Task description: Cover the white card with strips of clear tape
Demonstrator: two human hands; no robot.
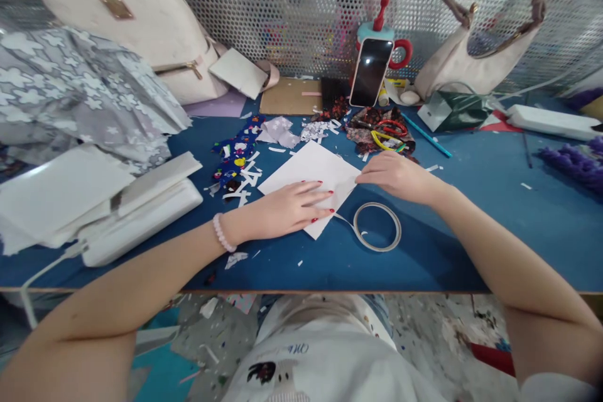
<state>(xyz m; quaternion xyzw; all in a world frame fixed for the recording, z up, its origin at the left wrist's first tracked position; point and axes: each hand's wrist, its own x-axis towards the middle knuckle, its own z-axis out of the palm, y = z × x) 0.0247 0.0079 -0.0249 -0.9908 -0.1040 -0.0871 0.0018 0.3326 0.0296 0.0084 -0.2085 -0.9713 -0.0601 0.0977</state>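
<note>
A square sheet of white paper (pixel 311 166) lies turned cornerwise on the blue tabletop. My left hand (pixel 287 208) rests flat on its lower part, fingers spread and pointing right. At the paper's right corner my right hand (pixel 398 177) is closed in a pinch; what sits between its fingertips is too small to make out. Just below, a thin roll of tape (pixel 398 232) lies on its side. Its loose end runs left to the paper's lower right edge, close to my left fingertips.
White strips (pixel 245 181) and patterned fabric scraps (pixel 240 144) lie left of and behind the paper. Scissors (pixel 389 138), a blue pen (pixel 426 135) and a phone (pixel 372 72) leaning on a cup stand beyond. A white device (pixel 141 223) is at left, bags (pixel 475 63) at the back.
</note>
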